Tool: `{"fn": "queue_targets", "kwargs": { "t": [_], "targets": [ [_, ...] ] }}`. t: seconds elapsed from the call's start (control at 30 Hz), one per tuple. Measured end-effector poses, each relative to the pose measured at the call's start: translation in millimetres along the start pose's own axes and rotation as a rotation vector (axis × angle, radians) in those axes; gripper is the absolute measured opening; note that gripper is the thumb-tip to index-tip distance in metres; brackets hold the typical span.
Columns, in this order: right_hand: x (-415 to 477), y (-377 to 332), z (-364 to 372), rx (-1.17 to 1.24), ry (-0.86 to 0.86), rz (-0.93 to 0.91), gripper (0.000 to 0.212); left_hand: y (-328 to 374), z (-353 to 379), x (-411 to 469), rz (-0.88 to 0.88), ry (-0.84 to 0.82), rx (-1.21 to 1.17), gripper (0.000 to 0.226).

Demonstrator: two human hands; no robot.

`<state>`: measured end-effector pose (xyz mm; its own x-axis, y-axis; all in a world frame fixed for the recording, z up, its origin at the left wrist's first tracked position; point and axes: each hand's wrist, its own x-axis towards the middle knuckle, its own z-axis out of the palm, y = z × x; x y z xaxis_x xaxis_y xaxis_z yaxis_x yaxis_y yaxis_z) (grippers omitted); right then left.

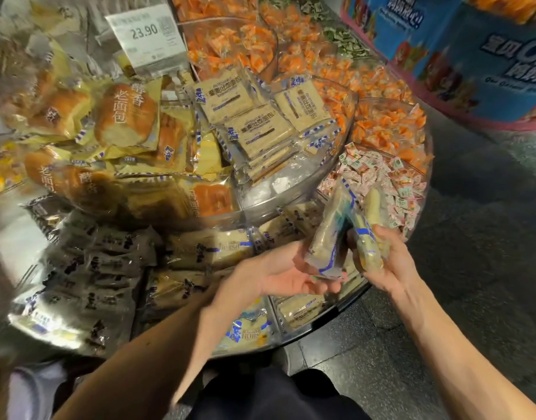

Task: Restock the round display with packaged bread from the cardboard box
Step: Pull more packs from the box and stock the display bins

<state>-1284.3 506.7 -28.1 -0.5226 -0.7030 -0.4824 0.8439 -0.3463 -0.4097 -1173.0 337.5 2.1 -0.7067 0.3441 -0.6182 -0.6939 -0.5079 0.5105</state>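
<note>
The right grip [385, 265] is curling round one bread packet [370, 237]. The left grip [279, 272], palm up, is cradling a second packet [326, 237] and seemingly pinching its lower edge. Both packets are hovering just above the round display [336, 317] beneath the grips.

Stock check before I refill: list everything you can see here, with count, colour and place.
held bread packs: two, pale with blue trim, one in each hand
bun packs: many, yellow, upper tier left
toast packs: several, beige, upper tier middle
dark packs: many, brown-black, lower tier left
pale packs: several, cream, lower tier front
orange sweets: many, orange, back and right
pink sweets: many, pink-white, right compartment
price tag: one, white, top left
blue stand: one, blue, top right
left hand: one, grips one pack
right hand: one, grips the other
</note>
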Motion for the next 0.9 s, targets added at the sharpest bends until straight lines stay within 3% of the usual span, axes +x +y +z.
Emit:
{"fn": "queue_targets", "kwargs": {
  "t": [0.07, 0.13, 0.17, 0.27, 0.33, 0.43, 0.6, 0.63, 0.73, 0.83, 0.9],
  "targets": [
    [-4.4, 4.6, 0.8, 0.005, -0.029, 0.031, 0.093, -8.1, 2.8, -3.5, 0.029, 0.074, -0.28, 0.035],
    [-11.0, 7.4, -0.1, 0.011, -0.043, 0.052, 0.085, -14.8, -1.7, -5.5, 0.105, 0.159, -0.394, 0.029],
    [-15.0, 9.2, -1.1, -0.001, -0.036, 0.052, 0.084, -16.1, -8.4, -4.2, 0.164, 0.21, -0.355, 0.028],
    [-28.5, 15.3, -8.0, -0.125, 0.063, -0.029, 0.098, -20.2, -27.1, -11.0, 0.336, 0.374, -0.095, 0.067],
    [-42.5, 17.5, -9.3, -0.133, 0.117, -0.076, 0.093, -25.3, -41.5, -11.8, 0.435, 0.45, 0.008, 0.074],
    [-55.2, 17.5, -22.4, -0.122, 0.195, -0.105, 0.078, -32.3, -50.9, -14.1, 0.535, 0.541, 0.114, 0.068],
    [-60.1, 6.9, -46.6, -0.159, 0.338, -0.123, 0.107, -40.7, -53.9, -3.3, 0.523, 0.71, 0.189, 0.044],
    [-57.9, 1.1, -50.6, -0.172, 0.359, -0.125, 0.098, -40.5, -55.6, 2.3, 0.537, 0.741, 0.216, 0.042],
    [-50.3, -15.7, -53.9, -0.152, 0.414, -0.155, 0.044, -36.4, -56.3, 23.0, 0.61, 0.815, 0.391, 0.041],
    [-34.8, -34.0, -60.3, -0.136, 0.361, -0.142, 0.055, -26.7, -46.2, 55.4, 0.667, 0.825, 0.612, 0.043],
    [-25.6, -49.7, -62.2, -0.168, 0.338, -0.116, 0.03, -22.3, -37.0, 81.5, 0.683, 0.815, 0.707, 0.043]
  ]
}}
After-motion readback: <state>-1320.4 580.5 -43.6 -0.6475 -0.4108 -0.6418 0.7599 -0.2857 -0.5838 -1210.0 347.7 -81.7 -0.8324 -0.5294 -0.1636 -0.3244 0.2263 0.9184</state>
